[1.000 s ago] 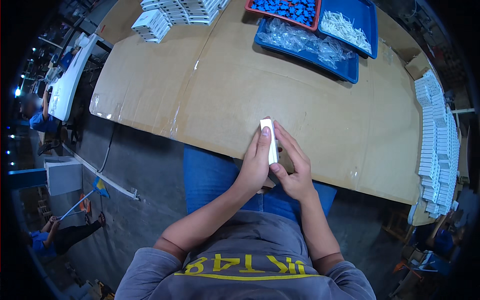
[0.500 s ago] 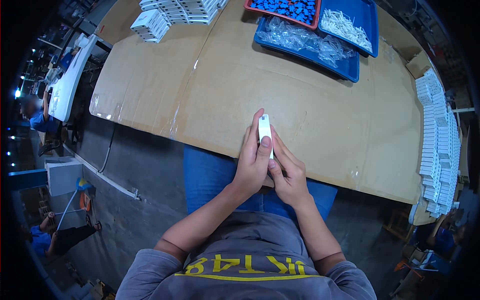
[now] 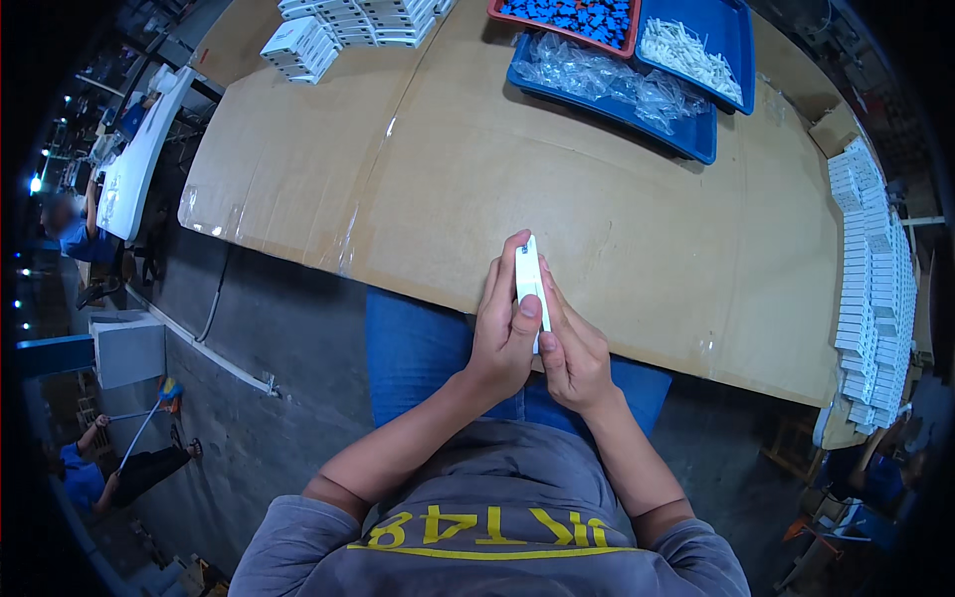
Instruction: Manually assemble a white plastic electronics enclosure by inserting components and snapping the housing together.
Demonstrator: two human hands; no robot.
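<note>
Over the worktop's (image 3: 288, 169) near edge, a white box (image 3: 528, 274) is held between half-curled left hand (image 3: 500, 328) and right hand (image 3: 580, 366), apparently unfinished or finished unclear; boxes (image 3: 298, 50) are stacked toward the far edge.

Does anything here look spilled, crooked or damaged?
Nothing looks spilled, and no damage shows on the held white box. Slightly askew: the red tray overlaps the blue tray of clear plastic, rather than standing beside it.
</note>
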